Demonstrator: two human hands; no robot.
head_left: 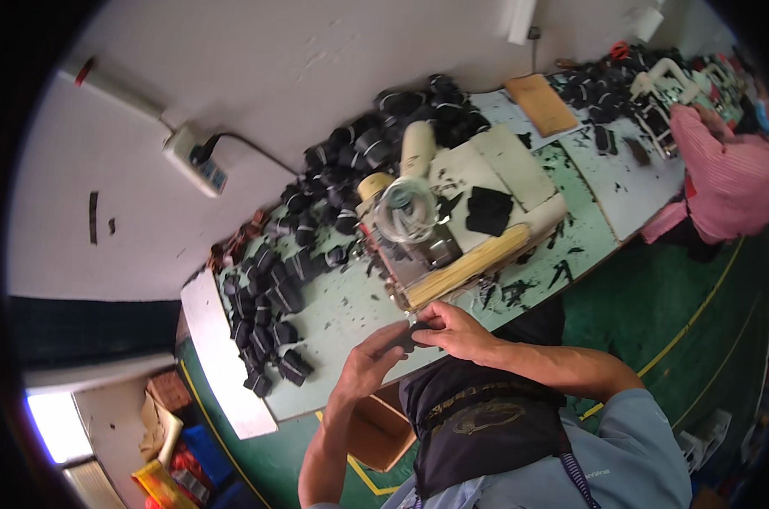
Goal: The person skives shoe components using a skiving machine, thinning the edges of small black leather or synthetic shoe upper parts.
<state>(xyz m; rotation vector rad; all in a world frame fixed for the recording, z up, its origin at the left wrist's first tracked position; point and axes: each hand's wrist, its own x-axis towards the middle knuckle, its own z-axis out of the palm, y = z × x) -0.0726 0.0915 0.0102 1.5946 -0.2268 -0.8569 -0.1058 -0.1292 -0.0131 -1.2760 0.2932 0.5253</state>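
In front of my body, both hands meet at the table's near edge, beside the front end of a cream machine (pixel 520 182) that looks like a sewing machine. My left hand (pixel 374 355) and my right hand (pixel 459 331) pinch a small dark piece (pixel 406 339), seemingly fabric, between them. The left fingers lie along its left side; the right thumb and fingertips grip the other end. Part of the piece is covered by the fingers. A black square of cloth (pixel 489 210) rests on the machine, near a yellowish ribbed strip (pixel 469 265) and a clear round container (pixel 406 208).
Several black bundles with pale bands (pixel 274 288) cover the table's left and back. An open cardboard box (pixel 380 433) stands below the near edge. A power strip (pixel 196 161) hangs on the wall. A person in a pink striped top (pixel 737 178) works at the right.
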